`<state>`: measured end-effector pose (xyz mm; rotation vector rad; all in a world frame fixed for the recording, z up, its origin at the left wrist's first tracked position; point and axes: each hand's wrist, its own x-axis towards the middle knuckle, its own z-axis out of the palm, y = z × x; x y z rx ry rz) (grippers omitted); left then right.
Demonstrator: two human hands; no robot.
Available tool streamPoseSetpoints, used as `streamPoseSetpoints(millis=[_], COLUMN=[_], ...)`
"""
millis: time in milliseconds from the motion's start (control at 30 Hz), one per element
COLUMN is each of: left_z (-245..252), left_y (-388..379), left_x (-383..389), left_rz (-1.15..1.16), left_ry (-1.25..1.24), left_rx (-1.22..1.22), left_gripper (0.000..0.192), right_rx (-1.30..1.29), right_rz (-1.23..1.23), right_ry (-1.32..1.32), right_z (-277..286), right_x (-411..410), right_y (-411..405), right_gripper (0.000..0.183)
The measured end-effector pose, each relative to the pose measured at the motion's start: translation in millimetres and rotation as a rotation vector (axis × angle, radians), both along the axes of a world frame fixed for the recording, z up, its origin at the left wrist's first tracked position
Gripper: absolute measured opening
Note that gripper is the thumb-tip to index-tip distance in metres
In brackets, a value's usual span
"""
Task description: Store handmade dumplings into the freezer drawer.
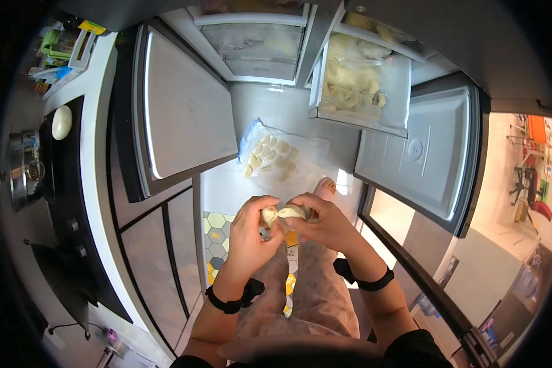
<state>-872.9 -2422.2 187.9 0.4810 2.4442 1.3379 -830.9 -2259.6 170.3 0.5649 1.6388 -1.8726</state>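
My left hand [250, 232] pinches a pale dumpling [269, 215] between thumb and fingers. In the fingers of my right hand [326, 221] is a second dumpling [291, 211]. The two dumplings meet end to end, and I cannot tell whether they are stuck together. Below my hands, several more dumplings [274, 151] lie spread on a plastic bag [313, 149] with a blue edge, on the floor. Ahead to the right, a pulled-out freezer drawer [364, 120] holds many dumplings [349, 94] partly inside clear plastic bags.
Open fridge doors stand at left [188, 110] and right [414, 152]. A shut clear-fronted drawer [255, 43] is inside the fridge. Left is a counter with a black hob [69, 184], a pot [25, 170] and a white oval object [62, 123]. A patterned mat [218, 234] lies underfoot.
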Motion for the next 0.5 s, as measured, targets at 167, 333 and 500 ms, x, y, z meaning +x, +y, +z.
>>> streamPoseSetpoints(millis=[167,333,500], left_z=[35,50,54], left_y=[-22,-35,-35], left_x=[-5,-3,2], left_rz=[-0.152,-0.087,-0.044], left_ry=[0.258,0.09,-0.183], left_rx=[-0.095,0.022,0.117], left_gripper=[0.031,0.032,0.027], right_rx=[-0.085,-0.131,-0.283], right_rz=[-0.168,-0.222,-0.269], right_ry=[0.083,0.074,0.078], right_z=[29,45,39], right_x=[13,23,31], right_y=[-31,-46,-51], right_gripper=[0.031,0.028,0.033])
